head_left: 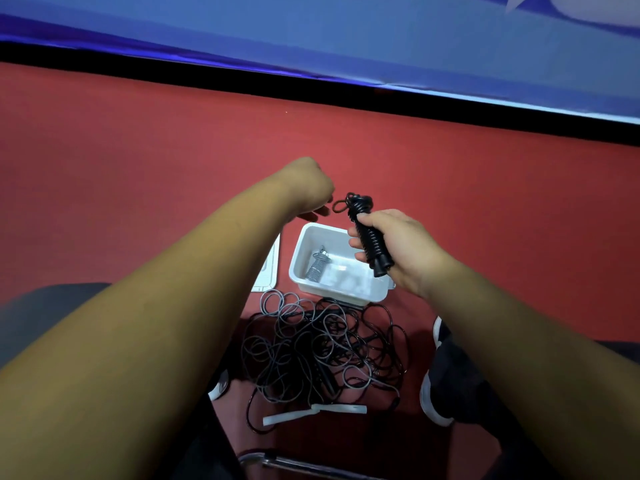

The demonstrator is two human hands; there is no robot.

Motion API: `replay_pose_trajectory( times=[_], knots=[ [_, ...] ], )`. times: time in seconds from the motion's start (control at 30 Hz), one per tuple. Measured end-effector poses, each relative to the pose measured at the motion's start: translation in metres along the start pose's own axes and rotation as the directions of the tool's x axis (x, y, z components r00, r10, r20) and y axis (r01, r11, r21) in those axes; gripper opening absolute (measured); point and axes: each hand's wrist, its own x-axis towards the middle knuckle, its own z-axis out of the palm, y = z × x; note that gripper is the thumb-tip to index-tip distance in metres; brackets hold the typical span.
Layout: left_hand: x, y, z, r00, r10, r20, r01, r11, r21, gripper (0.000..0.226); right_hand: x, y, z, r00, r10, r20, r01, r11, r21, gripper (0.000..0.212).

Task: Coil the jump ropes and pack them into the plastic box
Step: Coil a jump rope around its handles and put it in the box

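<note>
Right hand [398,244]: fingers clenched around coiled black jump rope [369,233], above white plastic box [304,244] on red floor [138,150]. Grey coiled rope [317,265] inside box. Left hand [308,185]: closed in fist, grasp unclear. Tangled ropes [322,344] beside box.

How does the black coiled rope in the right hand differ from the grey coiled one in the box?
The black coiled rope is held in the air by the right hand; the grey coiled rope lies inside the white plastic box. The black one is dark, and a small loop sticks out at its top; the grey one is pale and looks shorter. Both are wound tightly around their handles.
</note>
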Motion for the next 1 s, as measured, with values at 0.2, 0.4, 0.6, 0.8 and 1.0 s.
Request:
replay_pose_trajectory(
  times=[0.2,0.4,0.6,0.8,1.0],
  knots=[
    [0.014,-0.014,-0.010,0.999,-0.044,-0.024,0.045,0.999,0.026,0.019,0.035,0.014,-0.002,0.993,0.080,-0.086,-0.088,0.992,-0.093,0.030],
    [0.024,-0.048,-0.005,0.997,-0.070,0.021,0.068,0.993,0.097,0.023,0.085,0.061,0.009,0.972,0.175,-0.154,-0.201,0.964,-0.172,0.024],
    [0.038,-0.092,0.004,0.986,-0.147,0.082,0.129,0.973,0.189,0.021,0.119,0.099,0.010,0.946,0.263,-0.190,-0.286,0.952,-0.107,0.019],
    [0.053,-0.121,0.010,0.960,-0.251,0.126,0.223,0.954,0.202,0.020,0.146,0.120,0.006,0.940,0.309,-0.142,-0.308,0.951,0.029,0.012],
    [0.062,-0.138,0.019,0.932,-0.338,0.134,0.315,0.934,0.167,0.023,0.147,0.135,0.001,0.916,0.390,-0.092,-0.393,0.920,-0.014,0.029]
  ],
)
